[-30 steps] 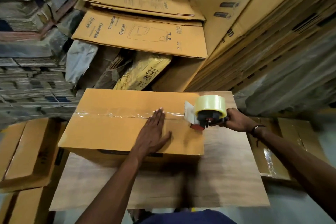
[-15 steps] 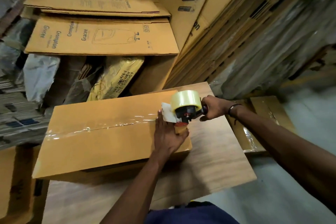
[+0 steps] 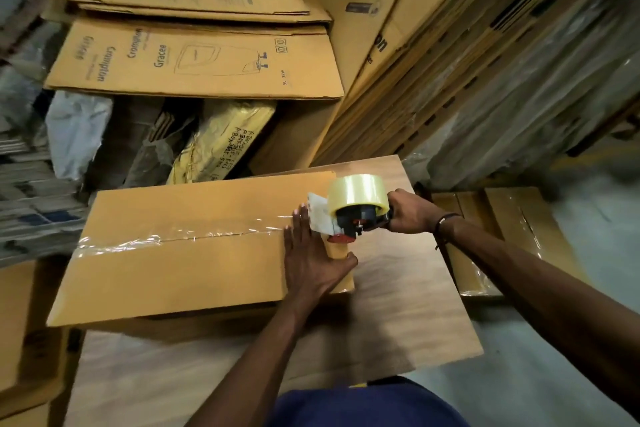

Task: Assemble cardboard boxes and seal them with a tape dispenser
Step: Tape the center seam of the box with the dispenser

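While taped: one box point(image 3: 180, 253), one dispenser point(image 3: 356, 208).

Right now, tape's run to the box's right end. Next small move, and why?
Probably tilt the tape dispenser down over the right edge to cut the tape. The strip already covers the seam across the cardboard box, the right hand grips the handle at that edge, and the left hand presses flat on the tape end.

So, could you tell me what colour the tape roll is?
Pale translucent yellow tape roll, seen in the head view.
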### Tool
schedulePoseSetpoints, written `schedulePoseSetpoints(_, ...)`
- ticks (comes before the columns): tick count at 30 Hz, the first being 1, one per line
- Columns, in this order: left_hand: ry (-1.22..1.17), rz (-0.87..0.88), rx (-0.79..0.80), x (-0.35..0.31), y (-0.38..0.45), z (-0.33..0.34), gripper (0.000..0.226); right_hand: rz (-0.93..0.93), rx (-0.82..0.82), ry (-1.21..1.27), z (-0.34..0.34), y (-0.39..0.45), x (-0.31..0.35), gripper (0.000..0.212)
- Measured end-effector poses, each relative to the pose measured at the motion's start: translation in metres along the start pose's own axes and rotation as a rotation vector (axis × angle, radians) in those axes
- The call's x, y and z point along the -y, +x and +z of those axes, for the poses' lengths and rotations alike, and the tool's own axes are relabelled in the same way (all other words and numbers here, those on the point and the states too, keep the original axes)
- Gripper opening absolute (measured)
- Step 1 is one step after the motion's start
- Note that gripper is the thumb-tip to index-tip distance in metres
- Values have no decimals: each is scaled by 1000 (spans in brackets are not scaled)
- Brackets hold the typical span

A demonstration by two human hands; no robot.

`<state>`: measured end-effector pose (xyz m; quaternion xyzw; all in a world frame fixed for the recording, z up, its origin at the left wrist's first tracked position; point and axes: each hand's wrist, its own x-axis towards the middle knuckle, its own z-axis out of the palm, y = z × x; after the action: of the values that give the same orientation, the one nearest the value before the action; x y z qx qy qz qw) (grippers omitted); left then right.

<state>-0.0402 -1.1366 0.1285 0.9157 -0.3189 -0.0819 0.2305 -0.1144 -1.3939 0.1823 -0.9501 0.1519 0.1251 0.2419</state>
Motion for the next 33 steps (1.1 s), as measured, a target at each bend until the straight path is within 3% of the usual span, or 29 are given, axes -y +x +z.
schedulePoseSetpoints(8,153,-1,89,-3,3,2,133,-22,98,4,-18,-9,-54,16)
schedulePoseSetpoints(12,163,-22,85,-5,4,3,131,-59,125,-66,-17,-1,-54,18)
schedulePoseSetpoints(17,2,-1,42,-18,2,6,115,-79,121,-164,-14,11,-39,27)
schedulePoseSetpoints(20,-168,-64,30,-25,0,4,110,-106,201,-172,-25,16,-41,26)
schedulePoseSetpoints(22,-277,-104,32,-28,-1,1,112,-129,337,1,-39,15,-44,28)
schedulePoseSetpoints(24,-377,-147,54,-32,-4,-5,120,-84,525,338,-49,15,-49,31)
schedulePoseSetpoints(26,-446,-211,55,-40,-6,-10,126,-22,618,585,-53,18,-51,52)
schedulePoseSetpoints(29,-516,-325,32,-51,-5,-11,144,36,539,481,-47,20,-50,90)
schedulePoseSetpoints(33,-446,-338,-31,-57,2,0,151,-47,146,12,-35,14,-33,87)
